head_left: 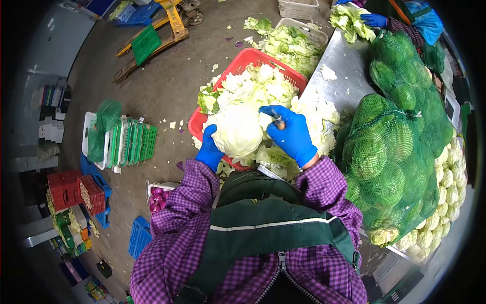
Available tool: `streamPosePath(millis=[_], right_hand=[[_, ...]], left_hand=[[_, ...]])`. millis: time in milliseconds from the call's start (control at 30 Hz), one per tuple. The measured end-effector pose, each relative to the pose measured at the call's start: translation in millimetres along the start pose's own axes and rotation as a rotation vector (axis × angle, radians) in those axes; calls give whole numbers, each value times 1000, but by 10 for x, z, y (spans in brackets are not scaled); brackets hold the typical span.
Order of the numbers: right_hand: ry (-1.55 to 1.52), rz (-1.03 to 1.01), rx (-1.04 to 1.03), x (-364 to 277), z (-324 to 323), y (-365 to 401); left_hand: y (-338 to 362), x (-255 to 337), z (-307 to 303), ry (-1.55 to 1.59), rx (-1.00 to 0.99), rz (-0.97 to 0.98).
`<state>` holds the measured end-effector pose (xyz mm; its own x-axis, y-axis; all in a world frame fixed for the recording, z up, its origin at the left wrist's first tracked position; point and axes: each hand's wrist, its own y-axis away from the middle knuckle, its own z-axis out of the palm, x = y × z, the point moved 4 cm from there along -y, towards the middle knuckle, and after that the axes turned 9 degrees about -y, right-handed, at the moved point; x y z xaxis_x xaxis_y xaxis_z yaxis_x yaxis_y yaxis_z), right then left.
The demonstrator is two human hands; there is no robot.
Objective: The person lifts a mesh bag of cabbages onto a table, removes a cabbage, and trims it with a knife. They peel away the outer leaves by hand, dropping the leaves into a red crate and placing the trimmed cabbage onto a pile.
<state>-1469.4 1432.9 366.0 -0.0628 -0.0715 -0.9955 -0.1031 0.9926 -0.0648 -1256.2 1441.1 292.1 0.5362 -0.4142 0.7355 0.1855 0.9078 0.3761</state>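
Your left hand (210, 149) cups a pale cabbage (237, 130) from below, and your right hand (292, 136) grips a knife (277, 119) against its top. Beneath it is a red basket (197, 125) heaped with trimmed leaves. A steel desk (349, 71) and bulging green net sacks (390, 162) crowd your right side.

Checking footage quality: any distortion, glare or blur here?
Head view: strong fisheye bend, black corners; light even and soft, no hard shadows, faint sheen on the steel table; cabbage, left hand and right hand with knife are sharp, the rim softer.
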Motion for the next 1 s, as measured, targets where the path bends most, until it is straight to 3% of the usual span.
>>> streamPosePath(millis=[67,167,233,267,300,333,367,400,433,500,567,633,733,767,933,1000], right_hand=[[-69,77,33,2,-72,-4],[-347,280,214,321,-282,-69],[-285,243,435,582,-453,-54],[-286,243,430,558,-431,-54],[-332,272,425,533,-399,-3],[-377,302,419,516,-373,62],[-290,186,423,567,-290,43],[-395,326,338,677,-230,110],[-501,472,254,595,-109,169],[-618,528,75,487,41,222],[-558,354,9,342,102,208],[-441,214,20,335,102,174],[-394,373,-6,280,-13,214],[-394,372,-2,319,-42,207],[-456,339,187,367,-173,235],[-436,338,287,301,-253,255]], left_hand=[[74,-35,-77,-52,70,6],[-42,-243,-594,28,1,-29],[-311,-413,-1097,-257,-118,90],[-152,-106,-681,-757,-81,207],[-162,-168,-743,-753,-72,205],[-183,-288,-772,-132,-254,114],[-175,-133,-464,486,-435,28],[-118,-1,-113,471,-632,153],[-105,-19,44,464,-639,149],[-5,-319,-90,253,138,-138],[-32,-217,63,93,35,-70],[-17,2,254,-273,-316,69],[-72,191,336,-484,-315,123],[-82,229,333,-641,-303,183],[-115,213,391,-762,-338,210],[-156,186,388,-1005,-262,337]])
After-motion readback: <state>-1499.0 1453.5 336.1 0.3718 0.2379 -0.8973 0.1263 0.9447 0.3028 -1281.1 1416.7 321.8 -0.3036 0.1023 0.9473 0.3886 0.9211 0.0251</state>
